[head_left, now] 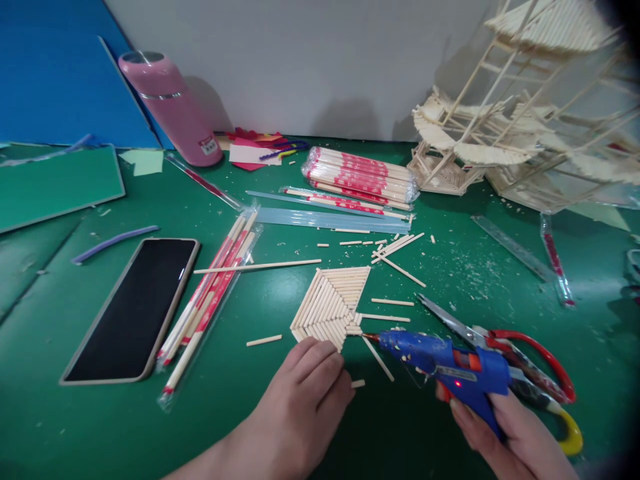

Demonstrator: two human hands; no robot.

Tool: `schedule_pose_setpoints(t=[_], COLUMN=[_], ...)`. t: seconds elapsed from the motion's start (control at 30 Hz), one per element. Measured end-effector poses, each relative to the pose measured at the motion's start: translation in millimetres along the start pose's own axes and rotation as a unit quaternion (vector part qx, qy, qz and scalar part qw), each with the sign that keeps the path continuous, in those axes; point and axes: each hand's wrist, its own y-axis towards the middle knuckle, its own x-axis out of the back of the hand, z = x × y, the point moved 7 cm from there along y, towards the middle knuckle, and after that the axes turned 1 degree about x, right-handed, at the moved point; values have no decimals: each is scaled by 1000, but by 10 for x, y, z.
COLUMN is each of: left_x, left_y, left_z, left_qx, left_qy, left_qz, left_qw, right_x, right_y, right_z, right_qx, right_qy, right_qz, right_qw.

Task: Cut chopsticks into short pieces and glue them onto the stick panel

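My right hand [493, 427] is wrapped round the handle of a blue hot glue gun [440, 357], its red light lit. The gun's nozzle points left and meets the right corner of a flat panel of trimmed wooden sticks [330, 300]. At the panel's lower edge, my left hand [315, 393] presses down with curled fingers; its fingertips are partly hidden. A short stick piece [358, 384] pokes out beside that hand. Loose cut sticks [393, 301] lie close to the panel's right side. Behind the gun rest scissors [530, 353] with red and yellow handles.
Left of the panel lie wrapped chopsticks [215, 293] and a phone [135, 307]. Farther back are a chopstick bundle [360, 175], blue glue sticks [330, 219] and a pink bottle [173, 110]. A stick-built tower model [465, 150] stands back right, near a clear ruler [513, 248].
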Motion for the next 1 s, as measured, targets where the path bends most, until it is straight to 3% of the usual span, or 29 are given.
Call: schedule_pose_setpoints(t=[0.1,0.3,0.47,0.6,0.77,0.87,1.0], left_x=[6,3,40,20,25,33,49], left_y=[7,16,41,33,39,62,64], left_z=[3,-7,0,2,9,21,25], left_qx=[1,0,12,11,13,25,23], left_qy=[3,-4,-14,-19,-14,-16,-33], left_qz=[-6,1,-15,-4,-2,1,-18], left_qw=[1000,1000,1000,1000,1000,1000,999], right_x=[6,-31,-190,-286,-425,-333,54], right_y=[-4,-1,-14,-30,-2,99,366], right_z=[0,65,406,580,637,660,770], right_qx=[-6,-59,-78,-56,-96,-94,-41], right_qy=[-28,52,33,36,143,169,85], right_qz=[2,-19,88,124,165,145,59], right_qw=[1000,997,993,990,971,970,994])
